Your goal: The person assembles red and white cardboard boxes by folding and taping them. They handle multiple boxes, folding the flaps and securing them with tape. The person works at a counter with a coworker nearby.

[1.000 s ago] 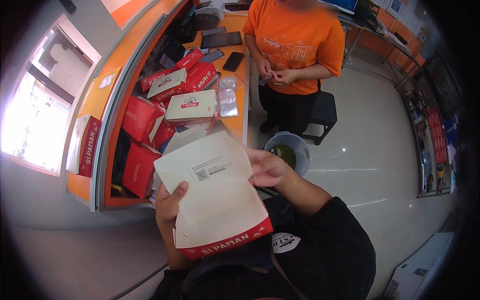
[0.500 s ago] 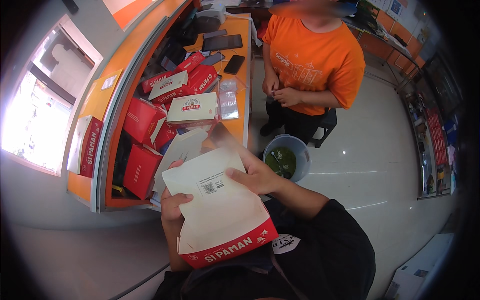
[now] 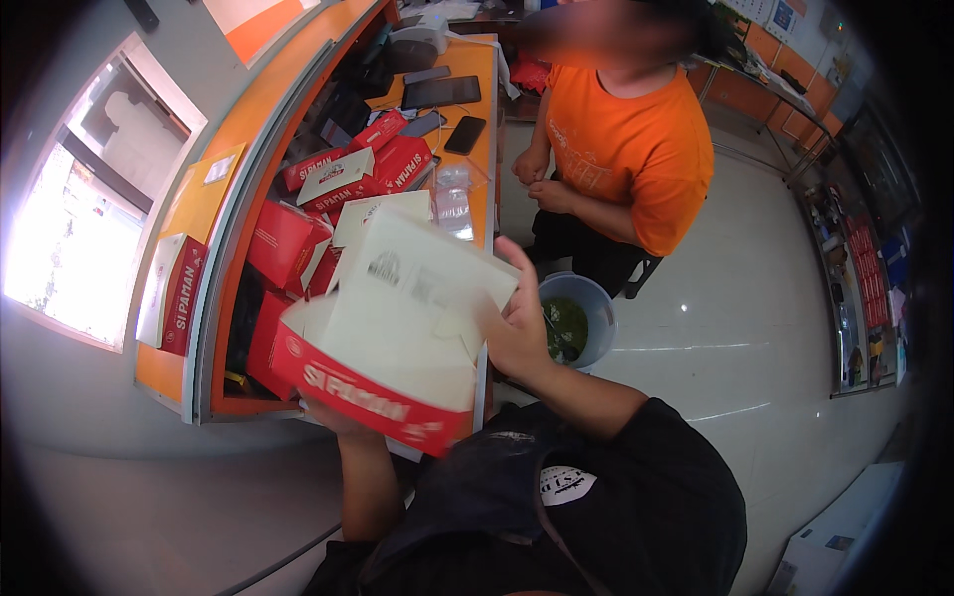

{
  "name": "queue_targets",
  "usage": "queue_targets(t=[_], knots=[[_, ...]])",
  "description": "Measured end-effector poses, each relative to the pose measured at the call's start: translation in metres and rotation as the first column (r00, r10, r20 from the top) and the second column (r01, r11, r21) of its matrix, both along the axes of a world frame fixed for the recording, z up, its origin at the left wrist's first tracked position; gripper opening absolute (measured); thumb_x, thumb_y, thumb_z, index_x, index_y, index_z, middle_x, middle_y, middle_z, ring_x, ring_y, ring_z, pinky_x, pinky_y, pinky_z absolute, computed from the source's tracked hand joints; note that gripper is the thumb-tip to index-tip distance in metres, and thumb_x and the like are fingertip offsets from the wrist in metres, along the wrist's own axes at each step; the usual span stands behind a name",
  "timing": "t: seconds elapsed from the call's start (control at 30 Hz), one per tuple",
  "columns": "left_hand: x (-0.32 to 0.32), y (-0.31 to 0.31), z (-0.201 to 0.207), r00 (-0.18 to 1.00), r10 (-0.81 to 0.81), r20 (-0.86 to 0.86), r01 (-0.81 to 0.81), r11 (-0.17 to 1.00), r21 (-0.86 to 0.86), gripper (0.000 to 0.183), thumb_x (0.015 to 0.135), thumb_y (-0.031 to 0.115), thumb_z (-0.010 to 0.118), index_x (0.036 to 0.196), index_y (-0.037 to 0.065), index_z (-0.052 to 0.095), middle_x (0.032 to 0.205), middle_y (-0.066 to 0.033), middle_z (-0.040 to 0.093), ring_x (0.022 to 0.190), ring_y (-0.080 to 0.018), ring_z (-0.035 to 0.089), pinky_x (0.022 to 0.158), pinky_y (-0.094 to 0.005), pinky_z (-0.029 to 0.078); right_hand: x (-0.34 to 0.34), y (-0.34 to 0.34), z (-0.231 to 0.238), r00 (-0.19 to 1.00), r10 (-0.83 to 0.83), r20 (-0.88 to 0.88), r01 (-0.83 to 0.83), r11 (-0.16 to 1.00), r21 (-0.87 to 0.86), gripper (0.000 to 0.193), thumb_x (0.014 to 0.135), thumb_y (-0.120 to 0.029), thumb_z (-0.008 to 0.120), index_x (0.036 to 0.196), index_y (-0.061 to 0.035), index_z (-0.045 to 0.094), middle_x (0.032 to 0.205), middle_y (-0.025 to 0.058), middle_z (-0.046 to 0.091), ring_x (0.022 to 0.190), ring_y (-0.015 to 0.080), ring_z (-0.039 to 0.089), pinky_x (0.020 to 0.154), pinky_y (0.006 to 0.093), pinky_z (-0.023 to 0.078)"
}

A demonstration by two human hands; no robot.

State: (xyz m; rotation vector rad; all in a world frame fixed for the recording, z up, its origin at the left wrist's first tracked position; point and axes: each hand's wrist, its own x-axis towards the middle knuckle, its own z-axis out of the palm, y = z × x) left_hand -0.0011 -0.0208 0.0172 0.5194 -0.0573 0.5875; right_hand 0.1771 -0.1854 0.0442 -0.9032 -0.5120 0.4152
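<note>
Orange tops the bench [image 3: 467,62] that stretches away ahead of you and to your left. To the right of its long side is a co-worker [image 3: 626,159] in an orange shirt, both hands together at waist height. Heaped over the nearer part of the bench is a pile of red and cream boxes [image 3: 288,240], some tipped on their sides and leaning on one another. A pale blue-grey bucket [image 3: 600,318] with green contents stands on the floor, just beyond your right forearm. Your open box [image 3: 383,397] is up in front of you, tilted, its red front toward you and its cream lid folded back, hiding part of the pile behind it. Another red and cream box [image 3: 180,298] stands on the orange ledge at far left, apart from the pile. A dark tablet [image 3: 441,92] lies flat farther along the bench. Your right hand [image 3: 517,323] is at the lid's right edge, some fingers extended past it and the thumb blurred; you cannot tell whether they clamp it. Your left hand [image 3: 336,417] is below the red front, its fingers hidden, so their closing cannot be told. Smallest, a black phone [image 3: 465,135] lies near the tablet
</note>
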Motion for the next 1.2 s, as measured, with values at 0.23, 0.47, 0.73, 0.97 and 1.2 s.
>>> queue_targets(t=[0.23,0.47,0.73,0.97,1.2], knots=[[0.014,-0.011,0.005,0.920,0.352,-0.173,-0.296,0.913,0.281,0.074,0.099,0.043,0.057,0.155,0.000,0.034,0.143,-0.0195,0.055,0.128,-0.0309,0.061,0.105,-0.0471,0.054,-0.005,-0.012,0.028,0.354,0.502,0.789,-0.138,0.862,-0.487,0.076,0.101,-0.004,0.061,0.164,0.0008,0.018,0.153,0.0246,0.050,0.145,0.0318,0.049,0.120,0.0414,0.037],[0.012,0.000,0.039,0.934,0.318,-0.159,-0.320,0.947,0.015,0.077,0.100,0.051,0.056,0.157,0.004,0.034,0.151,-0.0166,0.052,0.133,-0.0335,0.058,0.109,-0.0517,0.051,0.010,-0.013,0.025,0.740,0.121,0.662,0.171,0.917,-0.360,0.056,0.098,-0.021,0.075,0.145,-0.0015,0.052,0.133,0.0232,0.062,0.105,0.0237,0.072,0.087,0.0313,0.060],[0.030,-0.004,0.070,0.975,0.099,-0.200,-0.125,0.985,-0.120,0.082,0.097,0.059,0.054,0.157,0.006,0.035,0.150,-0.0205,0.054,0.136,-0.0391,0.057,0.106,-0.0592,0.052,0.020,-0.003,0.037,0.414,0.220,0.883,-0.065,0.975,-0.213,0.039,0.088,-0.009,0.083,0.121,-0.0069,0.065,0.144,0.0195,0.053,0.117,0.0316,0.066,0.093,0.0357,0.059],[0.036,-0.004,0.068,0.918,0.276,-0.286,-0.298,0.954,-0.036,0.072,0.101,0.054,0.053,0.154,0.007,0.041,0.147,-0.0156,0.056,0.130,-0.0322,0.061,0.104,-0.0510,0.055,0.003,0.014,0.016,0.506,0.068,0.860,0.162,0.972,-0.172,0.053,0.080,-0.009,0.089,0.122,-0.0052,0.057,0.138,0.0280,0.055,0.115,0.0400,0.065,0.093,0.0433,0.058],[0.028,0.004,0.061,0.952,0.197,-0.233,-0.212,0.977,-0.039,0.066,0.103,0.052,0.051,0.151,0.009,0.046,0.144,-0.0143,0.059,0.128,-0.0302,0.062,0.105,-0.0488,0.053,0.003,0.022,0.011,0.190,-0.017,0.982,0.061,0.998,0.006,0.052,0.085,-0.006,0.082,0.132,-0.0066,0.059,0.144,0.0231,0.058,0.116,0.0372,0.065,0.093,0.0412,0.057]])
